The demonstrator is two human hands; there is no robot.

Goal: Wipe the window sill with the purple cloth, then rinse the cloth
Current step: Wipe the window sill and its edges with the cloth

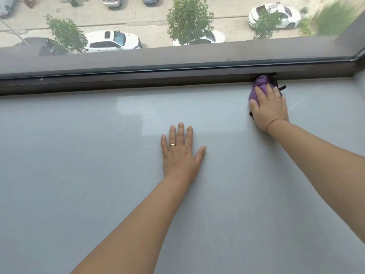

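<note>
Right hand (269, 109) presses the purple cloth (261, 83) with straight fingers (259, 94); it points long-ways at the window frame (138, 80). Left hand (180, 155) lies flat.

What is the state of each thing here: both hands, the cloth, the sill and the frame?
left hand: flat on the sill, fingers straight, holds nothing.
right hand: presses down on the cloth, fingers mostly straight.
purple cloth: bunched under the right hand, touching the frame.
window sill: grey, with a glossy patch near the frame.
window frame: dark, with pale specks at the left.
</note>
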